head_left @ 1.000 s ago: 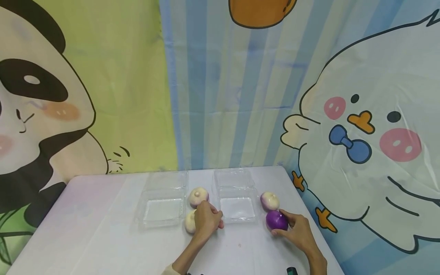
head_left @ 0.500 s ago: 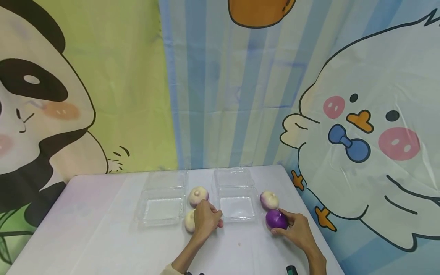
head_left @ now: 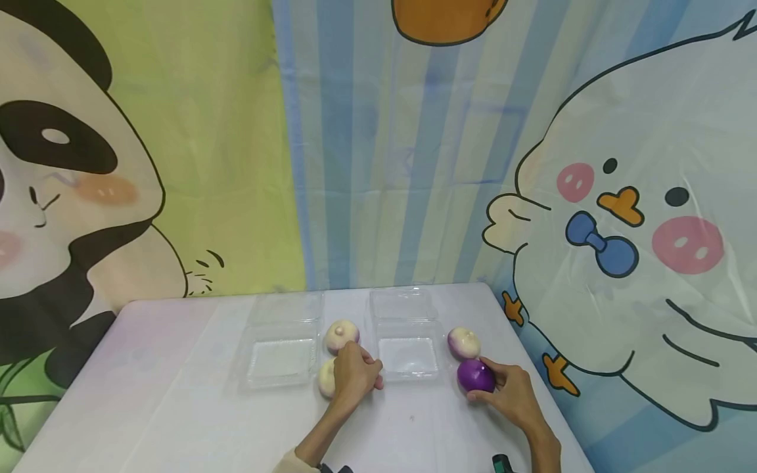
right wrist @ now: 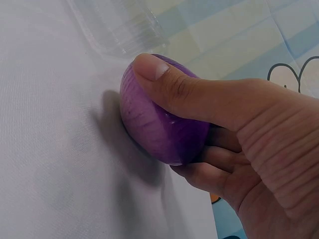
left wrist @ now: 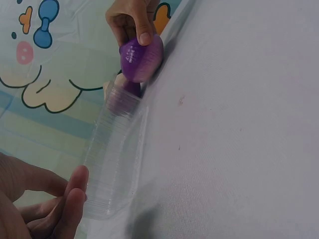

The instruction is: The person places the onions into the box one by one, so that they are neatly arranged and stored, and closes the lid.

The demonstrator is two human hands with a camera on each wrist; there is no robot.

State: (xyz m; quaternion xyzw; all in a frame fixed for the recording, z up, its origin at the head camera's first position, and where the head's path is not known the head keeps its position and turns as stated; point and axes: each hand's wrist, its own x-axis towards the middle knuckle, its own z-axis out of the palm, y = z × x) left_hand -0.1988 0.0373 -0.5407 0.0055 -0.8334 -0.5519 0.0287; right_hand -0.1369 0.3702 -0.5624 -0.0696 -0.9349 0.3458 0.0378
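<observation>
In the head view my right hand (head_left: 516, 395) holds a purple onion (head_left: 475, 376) low over the white table, thumb on one side and fingers on the other. The right wrist view shows the onion (right wrist: 164, 117) between thumb and fingers. Just behind it lies a white-and-purple bulb (head_left: 464, 343). My left hand (head_left: 357, 373) is at the left front corner of a clear plastic box (head_left: 409, 358), its loosely bent fingers at the box wall. In the left wrist view these fingers (left wrist: 75, 204) appear to touch that wall. Two more pale bulbs, one rear (head_left: 342, 336) and one front (head_left: 326, 379), lie beside this hand, the front one partly hidden.
A second clear plastic box (head_left: 282, 363) stands on the left with its lid raised behind it. A dark green-and-black object (head_left: 501, 464) shows at the table's front edge. Behind the table (head_left: 177, 394) hangs a cartoon-printed cloth (head_left: 378, 144).
Both hands and the onion stay nearly where they were. The view shifts very slightly.
</observation>
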